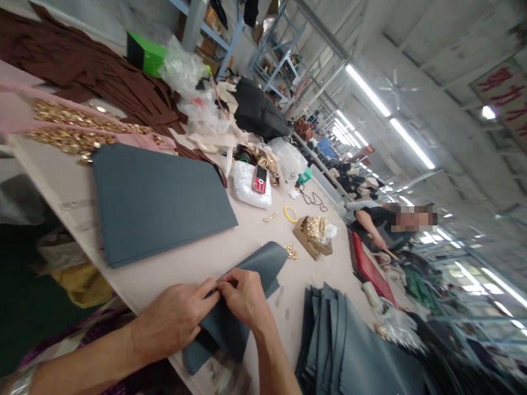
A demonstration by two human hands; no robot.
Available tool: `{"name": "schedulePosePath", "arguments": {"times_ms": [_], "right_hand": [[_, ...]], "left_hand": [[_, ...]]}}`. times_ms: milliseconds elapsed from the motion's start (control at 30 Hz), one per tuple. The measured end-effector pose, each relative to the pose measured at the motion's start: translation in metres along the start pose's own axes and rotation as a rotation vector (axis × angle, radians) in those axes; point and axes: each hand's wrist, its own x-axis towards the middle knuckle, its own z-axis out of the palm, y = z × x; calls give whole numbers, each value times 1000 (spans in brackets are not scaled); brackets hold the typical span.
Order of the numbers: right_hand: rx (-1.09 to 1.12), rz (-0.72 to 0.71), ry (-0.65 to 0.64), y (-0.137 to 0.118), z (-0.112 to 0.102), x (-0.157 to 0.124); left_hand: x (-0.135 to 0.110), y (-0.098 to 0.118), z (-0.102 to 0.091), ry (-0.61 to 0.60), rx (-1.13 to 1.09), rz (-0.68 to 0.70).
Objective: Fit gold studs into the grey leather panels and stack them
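A curved piece of grey leather (263,263) lies on the pale table (206,258) near its front edge. My left hand (177,318) and my right hand (245,296) meet at the piece's upper edge, fingertips pinched together on it. Both hands are closed on the leather, thumbs touching. What lies between the fingertips apart from the leather is too small to see. A few small gold fittings (291,252) lie just beyond the piece.
A flat stack of grey sheets (156,203) lies left. Folded grey pieces (349,351) stand at the right. A box of gold hardware (315,233), a yellow ring (290,213), a red phone (259,179) on a white bag, brown fabric (82,66) and another seated person (382,222) are farther off.
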Motion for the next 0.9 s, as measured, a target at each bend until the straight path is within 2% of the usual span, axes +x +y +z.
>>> {"name": "schedulePosePath", "arguments": {"times_ms": [100, 233, 400, 533, 600, 700, 800, 833, 900], "right_hand": [[-11, 58, -19, 3, 0, 5], [-16, 140, -82, 4, -4, 13], [44, 282, -256, 4, -10, 25], [199, 406, -357, 8, -14, 36], [186, 425, -381, 10, -15, 39], [127, 339, -293, 10, -13, 36], [105, 211, -99, 3, -12, 16], [111, 151, 8, 0, -13, 5], [137, -32, 307, -6, -17, -25]], "left_hand": [[2, -5, 7, 7, -4, 8], [2, -12, 21, 82, -54, 24], [-2, -17, 39, 167, -10, 27], [-1, -21, 47, 138, 48, 17], [0, -20, 45, 117, 64, 29], [3, -14, 31, 96, 30, 17], [4, -5, 13, 72, -14, -28], [4, -3, 8, 75, -24, -44], [2, -2, 1, 92, -51, -85]]}}
